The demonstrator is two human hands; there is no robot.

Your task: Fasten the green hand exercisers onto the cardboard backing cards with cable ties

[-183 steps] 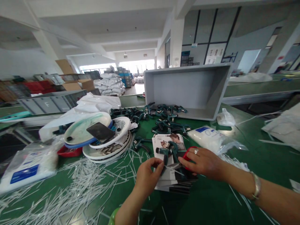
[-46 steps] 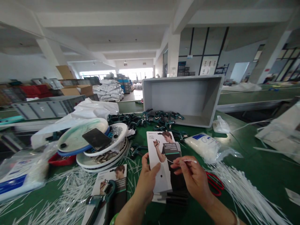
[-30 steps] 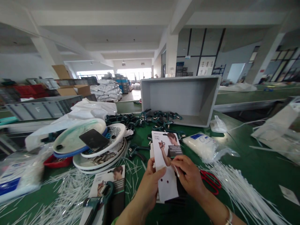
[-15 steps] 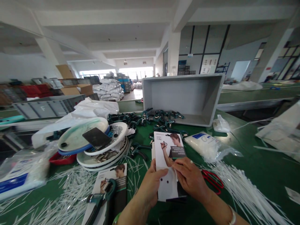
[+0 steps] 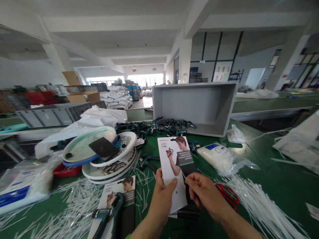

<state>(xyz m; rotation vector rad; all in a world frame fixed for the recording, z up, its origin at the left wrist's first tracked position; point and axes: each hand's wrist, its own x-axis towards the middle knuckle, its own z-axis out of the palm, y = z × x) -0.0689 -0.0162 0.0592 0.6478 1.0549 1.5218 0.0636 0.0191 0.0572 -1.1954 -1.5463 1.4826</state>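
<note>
My left hand [image 5: 163,194] is closed round the left edge of a printed card [image 5: 171,166], its thumb on the front. The card stands tilted up and shows a person's arm and holes low down. My right hand [image 5: 203,191] is pinched at the card's right side, on what looks like a thin white tie, partly hidden by the fingers. To the left lies another printed card [image 5: 129,205] with a dark green hand grip [image 5: 117,207] on top of it. Red-handled scissors [image 5: 228,196] lie beside my right hand.
Loose white ties [image 5: 69,205] cover the left front, and a bundle of ties [image 5: 261,199] lies at right. Behind are piled hand grips [image 5: 139,127], a grey crate [image 5: 191,103] on its side, stacked lids [image 5: 87,146] with a phone [image 5: 103,148], and a bag of ties [image 5: 219,156].
The held card has shifted slightly left and now tilts more. My right hand has drawn a little away from its front, towards the card's right edge.
</note>
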